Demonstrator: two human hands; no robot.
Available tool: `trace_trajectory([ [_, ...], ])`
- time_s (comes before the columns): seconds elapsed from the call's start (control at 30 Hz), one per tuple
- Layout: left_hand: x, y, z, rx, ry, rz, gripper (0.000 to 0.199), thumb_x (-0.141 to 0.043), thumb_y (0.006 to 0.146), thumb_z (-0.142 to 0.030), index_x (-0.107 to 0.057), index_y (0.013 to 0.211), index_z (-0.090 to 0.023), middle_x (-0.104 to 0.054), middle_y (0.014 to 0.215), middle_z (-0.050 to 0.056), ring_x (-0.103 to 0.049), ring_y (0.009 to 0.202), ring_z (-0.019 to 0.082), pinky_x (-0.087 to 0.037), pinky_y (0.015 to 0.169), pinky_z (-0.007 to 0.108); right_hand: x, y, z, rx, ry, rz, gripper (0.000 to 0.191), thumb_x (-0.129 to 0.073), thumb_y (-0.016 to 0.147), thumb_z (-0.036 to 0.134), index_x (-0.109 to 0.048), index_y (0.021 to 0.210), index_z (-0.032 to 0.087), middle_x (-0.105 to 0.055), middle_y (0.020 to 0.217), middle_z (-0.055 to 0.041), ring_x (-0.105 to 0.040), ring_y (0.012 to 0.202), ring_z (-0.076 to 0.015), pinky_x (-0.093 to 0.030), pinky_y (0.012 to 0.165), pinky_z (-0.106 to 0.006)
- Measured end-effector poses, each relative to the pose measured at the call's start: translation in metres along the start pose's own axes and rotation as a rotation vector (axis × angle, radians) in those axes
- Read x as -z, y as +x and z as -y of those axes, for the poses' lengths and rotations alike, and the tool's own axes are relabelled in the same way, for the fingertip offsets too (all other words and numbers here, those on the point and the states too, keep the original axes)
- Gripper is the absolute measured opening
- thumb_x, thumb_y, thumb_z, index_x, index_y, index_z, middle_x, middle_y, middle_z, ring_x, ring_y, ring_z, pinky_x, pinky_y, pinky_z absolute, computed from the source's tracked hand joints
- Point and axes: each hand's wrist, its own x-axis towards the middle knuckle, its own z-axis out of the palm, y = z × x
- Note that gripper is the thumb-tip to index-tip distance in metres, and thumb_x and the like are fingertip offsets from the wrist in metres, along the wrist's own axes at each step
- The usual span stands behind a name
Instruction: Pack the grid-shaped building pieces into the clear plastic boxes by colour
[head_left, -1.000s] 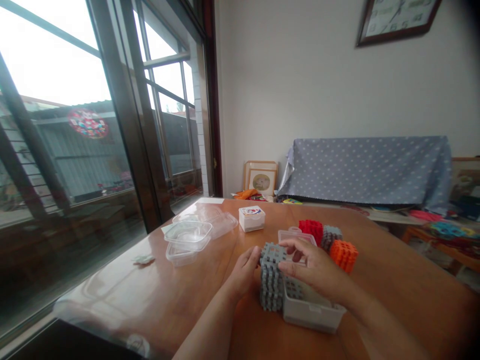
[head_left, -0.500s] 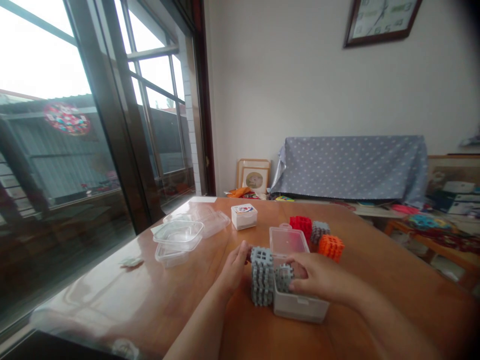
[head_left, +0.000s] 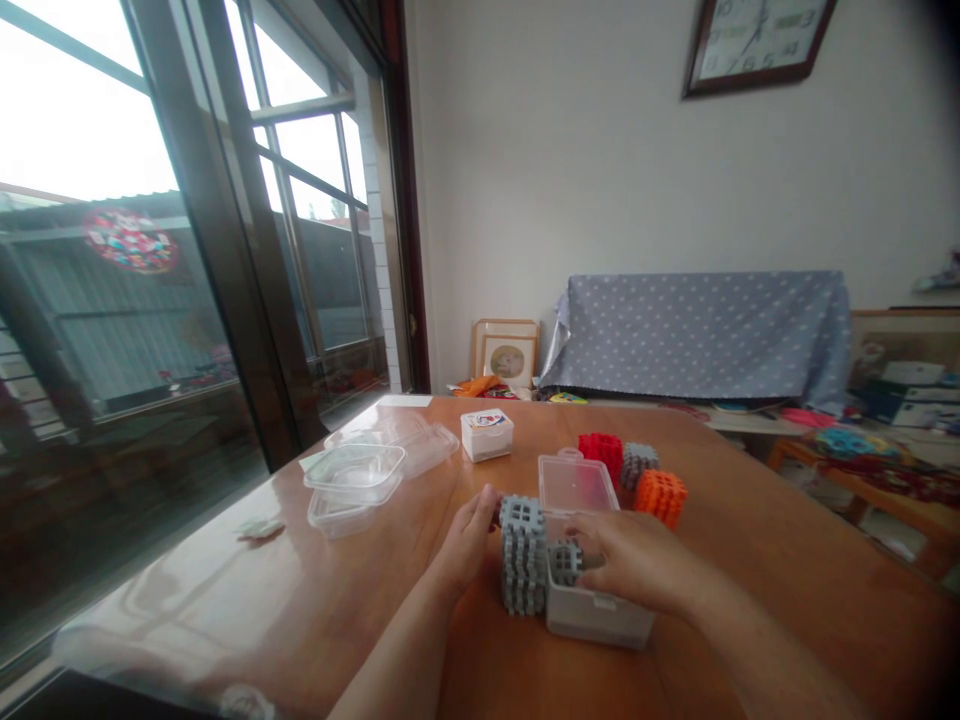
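Note:
A tall stack of grey interlocking pieces stands on the wooden table, against the left side of an open translucent box. My left hand is closed around the stack's far left side, its fingertips partly hidden behind it. Inside the box, a smaller grey block of the same pieces is gripped by my right hand, which reaches in from the right. The box's lid lies folded back behind it.
Red, grey and orange blocks sit behind the box on the right. A small white box stands farther back. Clear plastic containers are at the left, near a small pale packet.
My right hand and the smaller grey block have moved slightly down and to the left, deeper into the box. My left hand stays at the tall stack.

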Motion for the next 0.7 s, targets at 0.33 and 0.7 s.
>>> trace_trajectory([
  [0.33, -0.001, -0.001, -0.003, 0.013, 0.012, 0.003, 0.065, -0.036, 0.094, -0.070, -0.065, 0.088, -0.013, -0.066, 0.088, 0.007, -0.055, 0.082, 0.020, -0.043, 0.080, 0.031, 0.000, 0.000, 0.002, -0.006, -0.056, -0.022, 0.016, -0.060, 0.080, 0.024, -0.068, 0.095, 0.024, -0.075, 0.092, -0.0051, -0.067, 0.082, -0.0228, -0.032, 0.063, -0.028],
  [0.7, -0.002, -0.002, -0.011, 0.022, 0.030, -0.014, 0.069, -0.038, 0.090, -0.076, -0.068, 0.088, -0.013, -0.067, 0.083, 0.006, -0.057, 0.084, 0.022, -0.044, 0.082, 0.034, -0.001, 0.001, 0.013, 0.035, -0.163, -0.020, 0.024, -0.050, 0.081, 0.016, -0.069, 0.092, 0.022, -0.077, 0.097, -0.0113, -0.071, 0.088, -0.0294, -0.037, 0.066, -0.032],
])
